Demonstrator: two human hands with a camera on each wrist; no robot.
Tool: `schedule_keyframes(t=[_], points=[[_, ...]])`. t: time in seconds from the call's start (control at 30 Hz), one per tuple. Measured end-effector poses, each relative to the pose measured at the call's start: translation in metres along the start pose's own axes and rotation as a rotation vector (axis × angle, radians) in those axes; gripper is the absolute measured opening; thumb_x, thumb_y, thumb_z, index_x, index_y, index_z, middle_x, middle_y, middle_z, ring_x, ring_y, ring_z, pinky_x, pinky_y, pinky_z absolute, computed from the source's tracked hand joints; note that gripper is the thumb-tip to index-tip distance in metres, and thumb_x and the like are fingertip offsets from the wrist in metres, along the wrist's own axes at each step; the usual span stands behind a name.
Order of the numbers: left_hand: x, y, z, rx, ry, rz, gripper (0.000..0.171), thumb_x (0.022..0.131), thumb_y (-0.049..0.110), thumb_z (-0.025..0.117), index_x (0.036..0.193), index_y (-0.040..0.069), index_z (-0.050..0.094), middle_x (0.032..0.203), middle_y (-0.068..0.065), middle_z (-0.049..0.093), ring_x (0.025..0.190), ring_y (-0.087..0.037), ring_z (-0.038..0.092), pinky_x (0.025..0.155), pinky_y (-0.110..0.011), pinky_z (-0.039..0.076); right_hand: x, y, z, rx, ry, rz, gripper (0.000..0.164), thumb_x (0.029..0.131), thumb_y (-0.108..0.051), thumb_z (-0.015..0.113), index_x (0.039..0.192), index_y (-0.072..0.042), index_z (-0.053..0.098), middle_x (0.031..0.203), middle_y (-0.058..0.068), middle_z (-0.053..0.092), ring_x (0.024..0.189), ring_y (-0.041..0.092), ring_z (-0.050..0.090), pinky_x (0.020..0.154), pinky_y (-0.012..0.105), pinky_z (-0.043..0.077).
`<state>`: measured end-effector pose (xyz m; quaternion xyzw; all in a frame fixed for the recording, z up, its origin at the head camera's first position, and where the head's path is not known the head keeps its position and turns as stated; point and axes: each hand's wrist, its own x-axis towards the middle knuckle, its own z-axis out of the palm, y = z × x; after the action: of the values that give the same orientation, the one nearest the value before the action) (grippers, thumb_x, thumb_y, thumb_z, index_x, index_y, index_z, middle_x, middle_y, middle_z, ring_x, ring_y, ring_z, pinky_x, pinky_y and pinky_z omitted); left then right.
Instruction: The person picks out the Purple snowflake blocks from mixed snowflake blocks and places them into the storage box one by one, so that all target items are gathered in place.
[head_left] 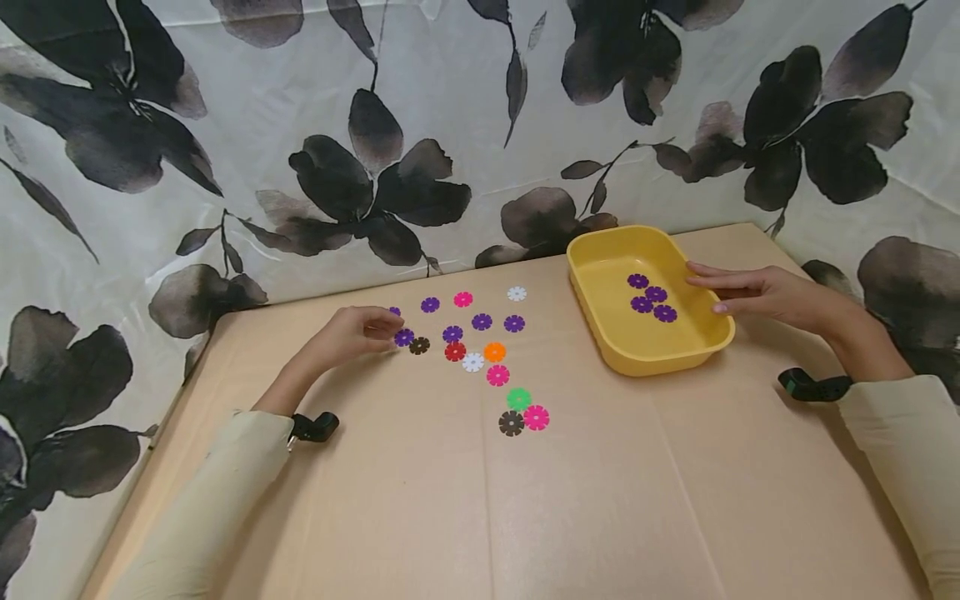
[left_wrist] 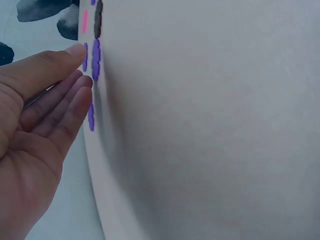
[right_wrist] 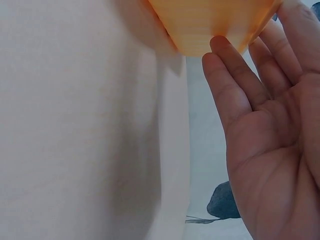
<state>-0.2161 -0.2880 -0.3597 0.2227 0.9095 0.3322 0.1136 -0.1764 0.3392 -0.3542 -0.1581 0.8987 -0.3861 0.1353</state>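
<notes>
My left hand point(head_left: 354, 335) is at the left end of a scatter of flower-shaped discs, its fingertips beside a purple disc point(head_left: 404, 337). In the left wrist view, thumb and fingers point(left_wrist: 75, 107) are parted around a gap, with purple discs point(left_wrist: 96, 60) just past the tips. A second purple disc point(head_left: 394, 311) is partly hidden behind that hand. Over on the right, my right hand point(head_left: 772, 293) touches the right rim of a yellow tray point(head_left: 630, 360) with nearly straight fingers. Several purple discs point(head_left: 656, 294) lie inside the tray.
Between the left hand and the tray lie more discs: purple point(head_left: 482, 322), red point(head_left: 455, 352), orange point(head_left: 494, 352), white point(head_left: 516, 293), pink point(head_left: 536, 417), green point(head_left: 519, 399) and dark ones point(head_left: 512, 423). A floral cloth point(head_left: 420, 83) hangs behind the table point(head_left: 600, 500).
</notes>
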Motion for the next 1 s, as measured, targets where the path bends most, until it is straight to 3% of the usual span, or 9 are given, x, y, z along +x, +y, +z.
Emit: schedule_keyframes(t=[0.17,0.3,0.4,0.47,0.57,0.63,0.7,0.83,1.0], points=[[0.006,-0.004,0.003,0.013,-0.02,-0.02,0.042,0.084,0.005,0.083,0.123,-0.003,0.069,0.115,-0.018,0.071,0.104,-0.032,0.068,0.096,-0.044,0.056,0.0,0.002,-0.001,0.003,0.0,0.008,0.052,0.098,-0.019,0.069,0.148,-0.015,0.055,0.161,-0.014,0.037,0.139,-0.015,0.029,0.098,0.006,0.037],[0.009,-0.005,0.004,0.048,-0.03,-0.019,0.039,0.085,0.007,0.083,0.122,0.0,0.072,0.113,-0.015,0.069,0.1,-0.028,0.065,0.09,-0.035,0.057,0.0,0.002,-0.001,0.024,-0.003,0.02,0.052,0.098,-0.018,0.069,0.148,-0.015,0.054,0.161,-0.013,0.036,0.141,-0.013,0.027,0.118,0.043,0.035],[0.011,-0.006,0.003,0.059,-0.025,-0.01,0.035,0.085,0.008,0.083,0.118,0.001,0.073,0.11,-0.014,0.068,0.098,-0.027,0.064,0.083,-0.027,0.054,0.0,0.002,-0.001,0.04,-0.007,0.024,0.053,0.098,-0.018,0.069,0.148,-0.014,0.054,0.162,-0.012,0.035,0.142,-0.011,0.026,0.113,0.066,0.028],[0.013,-0.007,0.004,0.06,-0.021,-0.005,0.032,0.085,0.008,0.083,0.115,0.0,0.074,0.108,-0.015,0.068,0.097,-0.028,0.063,0.081,-0.025,0.053,0.001,0.002,-0.001,0.026,-0.006,0.03,0.053,0.098,-0.019,0.069,0.148,-0.016,0.054,0.162,-0.012,0.035,0.143,-0.01,0.026,0.116,0.056,0.03],[0.014,-0.007,0.005,0.065,-0.016,-0.01,0.03,0.085,0.008,0.083,0.112,0.001,0.074,0.105,-0.014,0.068,0.096,-0.027,0.064,0.083,-0.028,0.055,0.001,0.001,-0.001,0.005,-0.002,0.029,0.052,0.098,-0.02,0.069,0.148,-0.016,0.054,0.162,-0.012,0.035,0.144,-0.009,0.027,0.112,0.028,0.038],[0.013,-0.006,0.005,0.074,-0.013,-0.015,0.029,0.084,0.008,0.084,0.11,0.002,0.073,0.104,-0.013,0.067,0.096,-0.027,0.065,0.086,-0.034,0.057,0.0,0.001,-0.001,-0.003,0.0,0.028,0.052,0.098,-0.02,0.069,0.148,-0.016,0.054,0.161,-0.013,0.035,0.143,-0.01,0.028,0.109,0.022,0.038],[0.012,-0.005,0.007,0.088,-0.006,-0.025,0.028,0.083,0.009,0.085,0.108,0.003,0.072,0.103,-0.011,0.067,0.096,-0.026,0.066,0.089,-0.039,0.058,0.0,0.002,-0.001,0.013,0.0,0.023,0.052,0.098,-0.019,0.069,0.148,-0.016,0.054,0.161,-0.013,0.036,0.143,-0.01,0.027,0.114,0.031,0.038],[0.008,-0.001,0.008,0.087,0.02,-0.038,0.03,0.083,0.011,0.084,0.109,0.003,0.072,0.104,-0.011,0.07,0.098,-0.027,0.067,0.092,-0.043,0.058,0.0,0.003,0.0,0.057,-0.003,0.018,0.053,0.098,-0.017,0.069,0.148,-0.014,0.053,0.162,-0.012,0.035,0.142,-0.012,0.026,0.113,0.07,0.026],[0.002,0.002,0.006,0.048,0.082,-0.036,0.034,0.085,0.008,0.081,0.116,-0.001,0.071,0.11,-0.016,0.072,0.102,-0.031,0.07,0.093,-0.044,0.058,-0.001,0.004,0.001,0.064,-0.003,0.019,0.054,0.098,-0.018,0.069,0.149,-0.014,0.052,0.163,-0.013,0.033,0.142,-0.013,0.025,0.112,0.074,0.023]])
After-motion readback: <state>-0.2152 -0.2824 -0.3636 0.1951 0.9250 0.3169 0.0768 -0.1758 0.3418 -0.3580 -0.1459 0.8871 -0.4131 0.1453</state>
